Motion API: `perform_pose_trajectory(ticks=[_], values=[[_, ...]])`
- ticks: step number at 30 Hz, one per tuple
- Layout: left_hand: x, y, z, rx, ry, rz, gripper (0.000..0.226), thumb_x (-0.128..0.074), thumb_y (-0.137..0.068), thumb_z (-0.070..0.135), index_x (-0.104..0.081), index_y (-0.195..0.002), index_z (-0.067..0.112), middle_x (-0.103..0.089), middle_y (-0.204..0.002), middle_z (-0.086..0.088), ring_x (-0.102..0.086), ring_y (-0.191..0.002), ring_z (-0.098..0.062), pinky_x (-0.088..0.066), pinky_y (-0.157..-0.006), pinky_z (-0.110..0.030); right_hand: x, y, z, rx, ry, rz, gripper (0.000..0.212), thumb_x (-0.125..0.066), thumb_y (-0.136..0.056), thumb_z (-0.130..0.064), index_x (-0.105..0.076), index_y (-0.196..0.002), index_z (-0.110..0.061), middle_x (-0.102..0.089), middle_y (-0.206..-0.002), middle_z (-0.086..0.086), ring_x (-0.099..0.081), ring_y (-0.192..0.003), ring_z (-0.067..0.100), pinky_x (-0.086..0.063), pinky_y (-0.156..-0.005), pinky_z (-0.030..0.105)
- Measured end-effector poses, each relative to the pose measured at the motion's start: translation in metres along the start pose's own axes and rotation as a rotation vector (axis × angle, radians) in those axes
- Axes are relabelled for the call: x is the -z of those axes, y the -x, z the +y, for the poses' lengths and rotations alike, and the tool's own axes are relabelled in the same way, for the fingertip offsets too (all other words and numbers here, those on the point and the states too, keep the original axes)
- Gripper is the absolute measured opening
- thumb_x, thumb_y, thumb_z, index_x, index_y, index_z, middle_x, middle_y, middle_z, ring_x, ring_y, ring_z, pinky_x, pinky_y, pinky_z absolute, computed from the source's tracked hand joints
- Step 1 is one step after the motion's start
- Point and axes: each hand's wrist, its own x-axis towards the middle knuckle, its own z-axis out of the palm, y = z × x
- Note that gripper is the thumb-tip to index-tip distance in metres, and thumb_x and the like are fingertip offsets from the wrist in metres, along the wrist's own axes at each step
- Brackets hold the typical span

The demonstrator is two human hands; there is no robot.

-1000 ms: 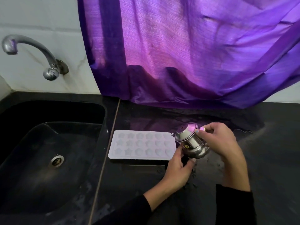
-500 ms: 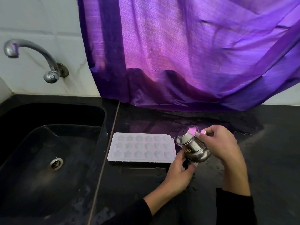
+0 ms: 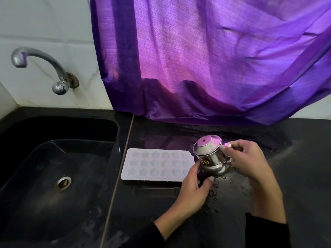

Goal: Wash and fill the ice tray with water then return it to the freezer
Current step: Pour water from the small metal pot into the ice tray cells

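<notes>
A white ice tray [image 3: 155, 164] with star and round moulds lies flat on the black counter, just right of the sink. At its right end I hold a small steel lidded pot [image 3: 210, 154], tilted with its spout toward the tray. My right hand [image 3: 249, 163] grips the pot's handle side. My left hand [image 3: 196, 188] steadies the pot from below with fingertips on its lower body. Whether water is coming out, I cannot see.
A black sink [image 3: 59, 169] with a metal drain [image 3: 62, 182] fills the left. A chrome tap [image 3: 41, 67] juts from the white tiled wall above it. A purple curtain [image 3: 206, 59] hangs over the back of the wet black counter [image 3: 290, 176].
The pot has tipped back a little, its lid facing more upward. Both hands keep their hold. The tray has not moved on the counter.
</notes>
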Motion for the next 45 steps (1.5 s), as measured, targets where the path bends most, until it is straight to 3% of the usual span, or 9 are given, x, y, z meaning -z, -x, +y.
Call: perform_pose_trajectory(ticks=[3, 6, 8, 16, 25, 34, 39, 43, 45], values=[[0.003, 0.001, 0.004, -0.015, -0.011, 0.015, 0.051, -0.057, -0.088, 0.026, -0.035, -0.126, 0.052, -0.043, -0.122, 0.037, -0.051, -0.124, -0.005, -0.036, -0.111, -0.036, -0.003, -0.001, -0.001, 0.024, -0.024, 0.0, 0.007, -0.071, -0.081, -0.028, -0.068, -0.079, -0.022, -0.072, -0.077, 0.0, -0.069, -0.08, 0.025, -0.055, -0.081, 0.054], [0.006, 0.002, 0.007, -0.027, -0.02, 0.024, 0.051, -0.055, -0.093, 0.016, -0.034, -0.116, 0.057, -0.043, -0.118, 0.037, -0.04, -0.109, 0.03, -0.037, -0.107, -0.024, -0.008, -0.001, -0.003, 0.037, -0.014, -0.008, 0.007, -0.071, -0.08, -0.031, -0.068, -0.079, -0.024, -0.072, -0.077, -0.001, -0.069, -0.08, 0.024, -0.056, -0.079, 0.053], [0.007, 0.001, 0.005, -0.019, -0.024, 0.033, 0.05, -0.055, -0.094, 0.015, -0.035, -0.113, 0.056, -0.044, -0.118, 0.036, -0.036, -0.102, 0.036, -0.036, -0.108, -0.025, -0.011, -0.002, -0.003, 0.036, -0.001, -0.017, 0.01, -0.071, -0.078, -0.035, -0.067, -0.079, -0.026, -0.072, -0.077, -0.002, -0.069, -0.08, 0.024, -0.056, -0.078, 0.053], [0.009, -0.002, -0.004, 0.025, 0.026, 0.073, 0.044, -0.056, -0.093, 0.019, -0.04, -0.122, 0.047, -0.05, -0.128, 0.023, -0.04, -0.107, 0.029, -0.038, -0.109, -0.03, -0.021, -0.005, -0.004, 0.056, 0.095, -0.036, 0.012, -0.07, -0.079, -0.037, -0.065, -0.077, -0.027, -0.07, -0.074, -0.004, -0.067, -0.08, 0.022, -0.054, -0.081, 0.053], [0.008, -0.005, -0.011, 0.063, -0.012, 0.111, 0.058, -0.056, -0.084, 0.033, -0.038, -0.14, 0.033, -0.048, -0.137, 0.011, -0.036, -0.131, -0.002, -0.039, -0.109, -0.034, -0.024, -0.008, -0.005, 0.069, 0.16, -0.037, 0.013, -0.07, -0.08, -0.036, -0.063, -0.075, -0.027, -0.07, -0.076, -0.004, -0.065, -0.081, 0.024, -0.053, -0.08, 0.046], [0.007, -0.005, -0.011, 0.056, -0.021, 0.114, 0.051, -0.057, -0.09, 0.023, -0.038, -0.136, 0.037, -0.047, -0.135, 0.012, -0.036, -0.13, -0.001, -0.039, -0.108, -0.031, -0.025, -0.009, -0.005, 0.061, 0.15, -0.043, 0.012, -0.07, -0.08, -0.036, -0.064, -0.077, -0.027, -0.07, -0.075, -0.005, -0.065, -0.079, 0.022, -0.054, -0.079, 0.047], [0.01, -0.003, -0.008, 0.013, -0.033, 0.107, 0.048, -0.057, -0.092, 0.021, -0.034, -0.124, 0.049, -0.043, -0.124, 0.033, -0.034, -0.112, 0.027, -0.037, -0.105, -0.021, -0.02, -0.008, -0.003, 0.035, 0.027, -0.059, 0.012, -0.073, -0.078, -0.034, -0.067, -0.08, -0.024, -0.072, -0.076, -0.002, -0.069, -0.08, 0.022, -0.055, -0.081, 0.051], [0.013, 0.0, -0.003, -0.029, -0.045, 0.127, 0.05, -0.057, -0.093, 0.021, -0.032, -0.127, 0.047, -0.04, -0.124, 0.038, -0.033, -0.11, 0.033, -0.032, -0.091, -0.001, -0.019, -0.006, -0.007, 0.046, -0.078, -0.063, 0.008, -0.073, -0.081, -0.025, -0.068, -0.081, -0.018, -0.072, -0.075, 0.002, -0.069, -0.076, 0.022, -0.056, -0.082, 0.05], [0.015, 0.0, 0.0, -0.046, -0.052, 0.15, 0.05, -0.057, -0.093, 0.021, -0.031, -0.128, 0.045, -0.04, -0.124, 0.039, -0.033, -0.111, 0.032, -0.032, -0.093, -0.002, -0.02, -0.005, -0.009, 0.053, -0.108, -0.056, 0.006, -0.072, -0.083, -0.022, -0.068, -0.082, -0.017, -0.071, -0.073, 0.002, -0.068, -0.073, 0.02, -0.056, -0.082, 0.049]])
